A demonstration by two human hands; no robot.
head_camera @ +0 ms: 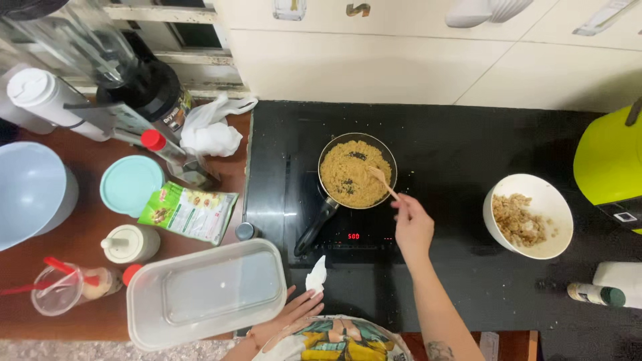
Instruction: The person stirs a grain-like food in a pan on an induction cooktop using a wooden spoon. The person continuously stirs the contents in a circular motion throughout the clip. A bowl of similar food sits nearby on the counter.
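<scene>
The left hand (289, 314) is partly hidden: its wrist and palm are cut off behind the patterned clothing at the bottom edge, and only the fingers are seen, spread flat on the front edge of the black cooktop (468, 281), touching nothing else clearly. A crumpled white tissue (316, 275) lies just beside the fingertips. The clear plastic container (206, 293) lies near that hand, overlapping the seam between the brown counter (80, 314) and the cooktop.

The right hand (412, 226) is raised over the cooktop with the forearm stretched forward from the bottom edge. Its fingers are closed narrowly around the end of a wooden spoon (381, 180), whose bowl is sunk into the golden-brown crumbly food in the frying pan (356, 172). The spoon's grip end is covered by the fingers. The pan sits toward the left part of the cooktop, with its dark handle pointing to the front left.

A white bowl (528, 215) of brownish pieces stands well apart, toward the right edge. A yellow-green appliance (610, 164) is cut off at the right edge. The dark specks in the food cannot be made out.
</scene>
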